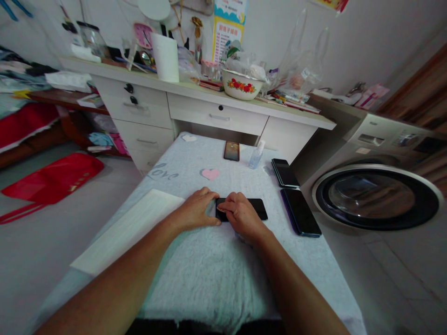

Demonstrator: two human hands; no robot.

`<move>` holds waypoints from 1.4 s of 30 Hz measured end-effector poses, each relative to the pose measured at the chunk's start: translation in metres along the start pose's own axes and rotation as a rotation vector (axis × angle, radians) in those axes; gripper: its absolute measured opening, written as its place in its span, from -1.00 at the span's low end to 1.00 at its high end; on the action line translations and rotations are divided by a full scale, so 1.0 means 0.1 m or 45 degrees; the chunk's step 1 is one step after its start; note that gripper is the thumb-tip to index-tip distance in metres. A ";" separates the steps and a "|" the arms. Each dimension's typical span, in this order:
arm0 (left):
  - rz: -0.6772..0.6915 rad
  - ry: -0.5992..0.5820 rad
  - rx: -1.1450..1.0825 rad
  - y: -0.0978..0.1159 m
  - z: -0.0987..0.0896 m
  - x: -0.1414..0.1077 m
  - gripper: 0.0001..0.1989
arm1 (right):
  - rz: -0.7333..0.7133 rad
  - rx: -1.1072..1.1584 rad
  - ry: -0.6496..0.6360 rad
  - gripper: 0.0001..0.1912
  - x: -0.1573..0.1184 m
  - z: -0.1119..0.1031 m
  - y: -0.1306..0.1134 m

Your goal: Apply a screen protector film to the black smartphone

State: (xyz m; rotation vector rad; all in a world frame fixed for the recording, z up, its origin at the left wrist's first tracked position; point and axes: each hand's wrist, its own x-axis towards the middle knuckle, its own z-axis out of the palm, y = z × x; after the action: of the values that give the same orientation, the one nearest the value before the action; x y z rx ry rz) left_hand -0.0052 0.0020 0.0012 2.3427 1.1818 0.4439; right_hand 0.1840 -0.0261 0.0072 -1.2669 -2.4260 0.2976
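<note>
Phone (259, 209), in the head view, is lying flat around the middle of the table (209, 284), its long sides running roughly along the near edge. The left hand (199, 209) is gripping its left end, thumb at the near corner and fingers at the far one. The right hand (240, 213) is bunching its fingertips against the screen near that end; whether they are pinching anything, I cannot tell. The step in hand is apparently rubbing or pressing the screen, and the next move would be calling for a firm left brace and light, even right-hand pressure. The screen is looking black and glossy, unlit where it is showing, with rounded corners; the right hand is covering much of it. Toward the table's far right corner, a bottle (255, 158) is standing.
</note>
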 end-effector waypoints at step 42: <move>-0.026 -0.001 0.005 -0.03 0.04 0.00 -0.37 | 0.471 -0.411 0.043 -0.69 -0.04 -0.10 0.13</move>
State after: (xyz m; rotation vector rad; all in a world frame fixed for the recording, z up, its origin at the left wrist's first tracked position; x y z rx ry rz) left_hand -0.0053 0.0030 -0.0037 2.3320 1.2062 0.4339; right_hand 0.1998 -0.0219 0.0104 -1.8480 -2.2620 -0.0214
